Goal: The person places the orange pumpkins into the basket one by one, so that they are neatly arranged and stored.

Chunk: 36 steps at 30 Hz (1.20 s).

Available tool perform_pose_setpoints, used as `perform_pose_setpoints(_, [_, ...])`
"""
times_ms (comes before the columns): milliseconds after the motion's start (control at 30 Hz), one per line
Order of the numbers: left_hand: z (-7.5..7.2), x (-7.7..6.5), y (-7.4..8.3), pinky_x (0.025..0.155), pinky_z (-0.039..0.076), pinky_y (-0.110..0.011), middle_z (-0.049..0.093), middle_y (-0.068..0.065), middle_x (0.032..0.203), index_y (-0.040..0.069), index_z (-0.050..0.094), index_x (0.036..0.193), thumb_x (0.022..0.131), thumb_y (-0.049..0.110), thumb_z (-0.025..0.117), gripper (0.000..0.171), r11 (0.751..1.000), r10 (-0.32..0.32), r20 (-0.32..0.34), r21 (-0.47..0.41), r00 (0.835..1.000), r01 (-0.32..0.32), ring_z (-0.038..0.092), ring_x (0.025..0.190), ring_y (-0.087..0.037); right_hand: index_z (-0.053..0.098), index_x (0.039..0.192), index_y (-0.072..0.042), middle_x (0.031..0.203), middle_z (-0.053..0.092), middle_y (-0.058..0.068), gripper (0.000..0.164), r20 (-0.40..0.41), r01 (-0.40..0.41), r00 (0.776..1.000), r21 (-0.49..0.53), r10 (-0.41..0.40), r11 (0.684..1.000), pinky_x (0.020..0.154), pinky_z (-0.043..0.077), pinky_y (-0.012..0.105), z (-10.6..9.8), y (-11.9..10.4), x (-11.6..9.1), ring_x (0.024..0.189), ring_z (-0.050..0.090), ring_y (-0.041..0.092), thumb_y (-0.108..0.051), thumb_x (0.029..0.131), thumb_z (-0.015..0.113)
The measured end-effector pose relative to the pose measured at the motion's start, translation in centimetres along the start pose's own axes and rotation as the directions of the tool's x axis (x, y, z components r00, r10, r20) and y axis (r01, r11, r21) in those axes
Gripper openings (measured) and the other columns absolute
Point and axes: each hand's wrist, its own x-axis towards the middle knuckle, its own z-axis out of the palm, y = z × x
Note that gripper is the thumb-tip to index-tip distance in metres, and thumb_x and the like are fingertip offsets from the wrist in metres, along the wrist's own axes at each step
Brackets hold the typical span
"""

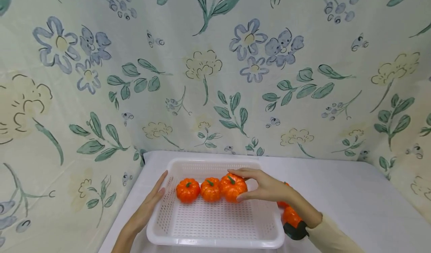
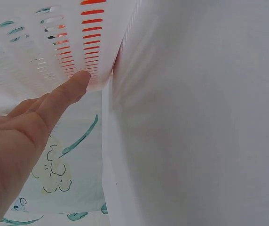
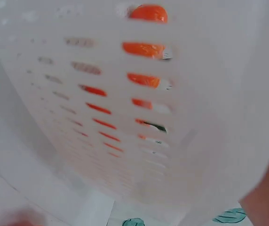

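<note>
"What does my right hand have hold of?"

"Your thumb and fingers curl round a glossy, ribbed orange pumpkin with a green stem, thumb on its near side and fingers over its top. It is at the right end of a row of three inside the white rectangular plastic basket with slotted walls. I can't tell whether it rests on the basket's floor."

"And the other two in that row?"

"The smaller middle pumpkin is just beside the one you grip, and the left-end pumpkin is just beside that. Both have their green stems up."

"My left hand?"

"Its fingers are extended, nearly straight, along the outside of the basket's left wall, with a fingertip at the slots in the left wrist view. You grip nothing with it."

"Anything past the basket's right side?"

"Two more orange pumpkins, partly hidden by your right forearm, on the white-covered table. A dark rounded object shows at your right wrist, near your cream sleeve. Behind everything hangs a pale cloth printed with flowers and leaves."
</note>
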Motion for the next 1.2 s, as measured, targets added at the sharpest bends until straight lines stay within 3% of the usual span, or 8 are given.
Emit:
perform_pose_setpoints(233, [-0.1, -0.1, 0.0, 0.122, 0.003, -0.069, 0.007, -0.005, 0.177, 0.038, 0.011, 0.167, 0.112, 0.043, 0.027, 0.057, 1.000, -0.002, -0.008, 0.009, 1.000, 0.002, 0.006, 0.161, -0.043, 0.048, 0.156, -0.023, 0.157, 0.053, 0.003, 0.081, 0.094, 0.019, 0.995, -0.069, -0.013, 0.997, 0.114, 0.038, 0.071, -0.4, -0.5, 0.8, 0.145, 0.049, 0.037, -0.045, 0.086, 0.082])
perform_pose_setpoints(400, [-0.2, -0.1, -0.1, 0.122, 0.004, -0.070, 0.008, -0.005, 0.177, 0.039, 0.012, 0.166, 0.112, 0.043, 0.028, 0.057, 1.000, 0.001, -0.007, 0.008, 1.000, -0.001, 0.007, 0.161, -0.043, 0.048, 0.156, -0.026, 0.155, 0.055, 0.003, 0.080, 0.120, 0.044, 0.992, -0.083, -0.034, 0.996, 0.113, 0.045, 0.065, -0.8, -1.3, 1.3, 0.138, 0.057, 0.031, -0.044, 0.086, 0.083])
perform_pose_setpoints(567, [-0.3, -0.1, -0.3, 0.122, 0.006, -0.070, 0.009, -0.005, 0.176, 0.039, 0.012, 0.166, 0.112, 0.043, 0.028, 0.056, 1.000, 0.000, -0.008, 0.005, 1.000, 0.000, 0.010, 0.161, -0.043, 0.050, 0.154, -0.027, 0.154, 0.056, -0.001, 0.077, 0.143, 0.059, 0.989, -0.093, -0.045, 0.994, 0.113, 0.048, 0.057, -0.6, -2.2, 2.4, 0.138, 0.057, 0.026, -0.042, 0.086, 0.083])
perform_pose_setpoints(900, [-0.3, -0.1, -0.3, 0.123, 0.003, -0.072, 0.010, -0.005, 0.176, 0.038, 0.013, 0.167, 0.113, 0.041, 0.027, 0.056, 1.000, 0.025, -0.003, -0.002, 1.000, -0.025, 0.011, 0.161, -0.041, 0.052, 0.154, -0.024, 0.150, 0.058, -0.008, 0.077, 0.291, 0.121, 0.952, -0.057, -0.099, 0.991, 0.117, 0.047, 0.040, 2.1, -3.1, 5.8, 0.134, 0.056, 0.012, -0.039, 0.086, 0.085])
perform_pose_setpoints(1200, [-0.2, 0.0, -0.5, 0.123, 0.007, -0.072, 0.012, -0.005, 0.176, 0.037, 0.013, 0.167, 0.113, 0.040, 0.027, 0.056, 0.999, 0.032, -0.008, 0.003, 0.999, -0.032, 0.014, 0.161, -0.040, 0.053, 0.153, -0.017, 0.152, 0.058, -0.002, 0.076, 0.378, 0.183, 0.911, -0.009, -0.166, 0.983, 0.119, 0.044, 0.031, 5.0, -3.7, 8.7, 0.139, 0.054, 0.011, -0.032, 0.086, 0.086])
